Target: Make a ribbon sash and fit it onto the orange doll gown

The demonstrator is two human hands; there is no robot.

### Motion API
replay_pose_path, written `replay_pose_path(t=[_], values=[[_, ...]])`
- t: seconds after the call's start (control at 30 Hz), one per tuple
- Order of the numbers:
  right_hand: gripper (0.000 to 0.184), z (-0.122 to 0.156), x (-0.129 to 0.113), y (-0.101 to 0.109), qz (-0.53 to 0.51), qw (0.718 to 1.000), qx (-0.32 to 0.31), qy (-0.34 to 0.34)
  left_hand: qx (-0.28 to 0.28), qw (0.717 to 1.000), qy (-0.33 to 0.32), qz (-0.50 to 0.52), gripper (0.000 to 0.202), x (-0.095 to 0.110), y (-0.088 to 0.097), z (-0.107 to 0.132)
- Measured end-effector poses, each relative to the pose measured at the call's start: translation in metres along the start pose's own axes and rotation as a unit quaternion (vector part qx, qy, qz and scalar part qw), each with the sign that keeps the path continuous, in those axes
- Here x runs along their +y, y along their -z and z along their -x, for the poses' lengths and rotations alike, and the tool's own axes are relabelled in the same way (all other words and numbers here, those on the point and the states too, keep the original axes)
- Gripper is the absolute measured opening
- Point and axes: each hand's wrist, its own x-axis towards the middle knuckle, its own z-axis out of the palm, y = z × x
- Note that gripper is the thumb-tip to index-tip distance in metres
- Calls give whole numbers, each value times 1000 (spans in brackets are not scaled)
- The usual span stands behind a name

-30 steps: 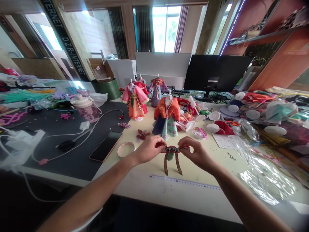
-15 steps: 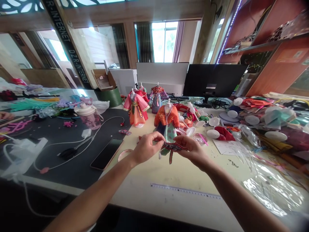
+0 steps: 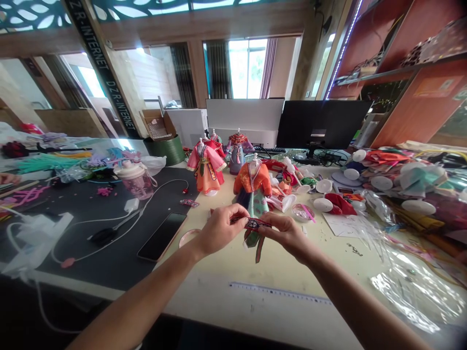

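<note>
Between my two hands stretches a narrow patterned ribbon (image 3: 256, 223), dark with red edging and pale motifs. My left hand (image 3: 223, 227) pinches its left end between thumb and fingers. At the other end my right hand (image 3: 286, 232) is closed on it too. A green piece and a brown strip (image 3: 259, 249) hang below the ribbon; how they join it I cannot tell. Just beyond my hands stands a small dress form in an orange jacket (image 3: 251, 181) and a green and navy skirt (image 3: 259, 205), its lower part partly hidden by my hands.
Behind are more dressed forms, one in a pink robe (image 3: 206, 163). A phone (image 3: 162, 236) and a pink bottle (image 3: 135, 181) lie left. A ruler (image 3: 279, 292) is in front. White bases and fabric scraps (image 3: 339, 201) crowd the right, near clear plastic bags (image 3: 412, 287).
My right hand has moved slightly left along the ribbon, closer to my left hand, so less of the ribbon shows. The view has tilted up a little.
</note>
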Motion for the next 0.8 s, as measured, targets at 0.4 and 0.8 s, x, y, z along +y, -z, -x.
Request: replay_pose_path(t=[0.4,0.8], values=[[15,-12,20,4,137,987,78,36,8,1000,-1,-9,15,-12,-2,-6],[11,-54,1,40,329,889,181,264,257,887,-300,-239,24,-31,29,-84]])
